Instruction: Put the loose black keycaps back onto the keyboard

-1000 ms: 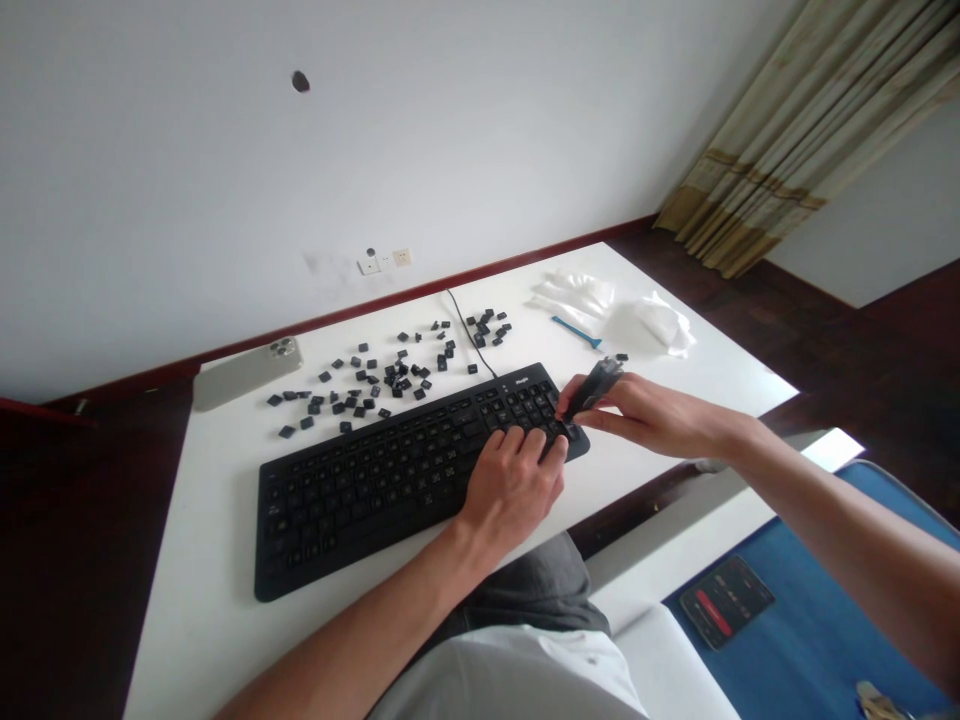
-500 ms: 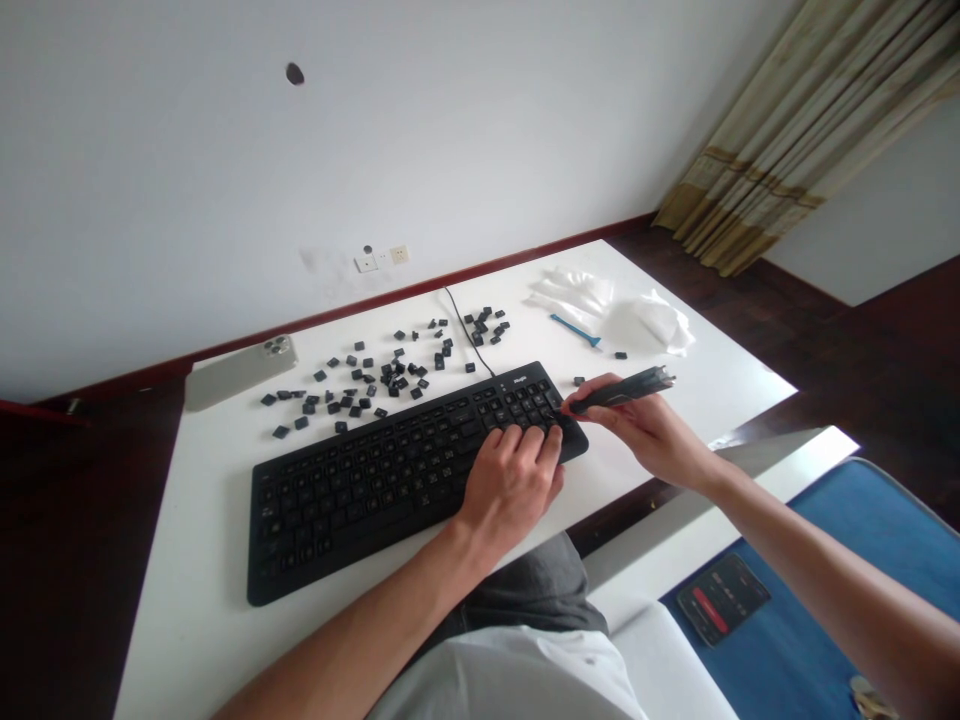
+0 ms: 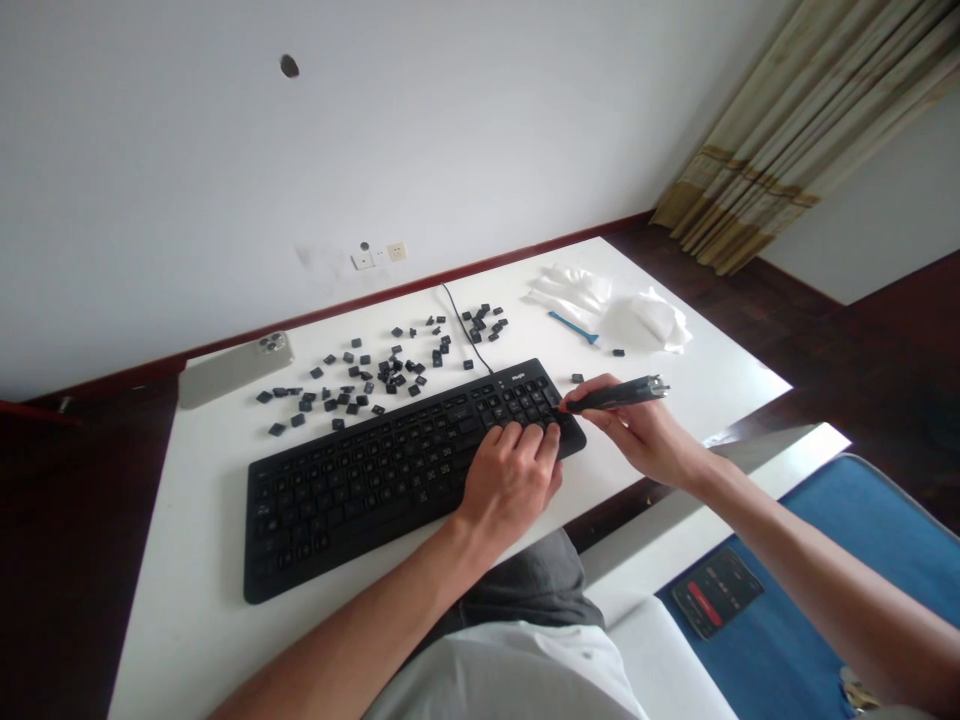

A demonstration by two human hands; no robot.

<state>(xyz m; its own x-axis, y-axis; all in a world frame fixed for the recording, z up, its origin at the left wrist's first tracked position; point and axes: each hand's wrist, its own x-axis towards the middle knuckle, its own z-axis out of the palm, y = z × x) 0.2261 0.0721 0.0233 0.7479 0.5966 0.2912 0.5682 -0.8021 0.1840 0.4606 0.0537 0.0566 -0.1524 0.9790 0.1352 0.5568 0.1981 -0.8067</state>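
A black keyboard (image 3: 360, 480) lies at a slant across the white table. My left hand (image 3: 512, 470) holds its right part, fingers bent over the top by the number keys and thumb near the front edge. In my right hand (image 3: 630, 425) is a slim black tool (image 3: 619, 393) with a shiny back end, gripped between thumb and fingers. Its front end points at the number keys; the tip is too small to make out. Loose black keycaps (image 3: 390, 372) lie scattered behind the keyboard, and a keycap (image 3: 577, 378) lies just beyond my right hand.
A blue pry tool (image 3: 574, 327) and crumpled clear plastic bags (image 3: 649, 318) lie at the table's back right. A phone (image 3: 236, 370) is at the back left. The keyboard's cable (image 3: 466, 330) runs to the back edge. Another phone (image 3: 718, 592) rests on a blue seat (image 3: 832, 530).
The whole view has shifted slightly. Both hands stay at the number keys, the black tool still in the right one, tilted slightly differently.
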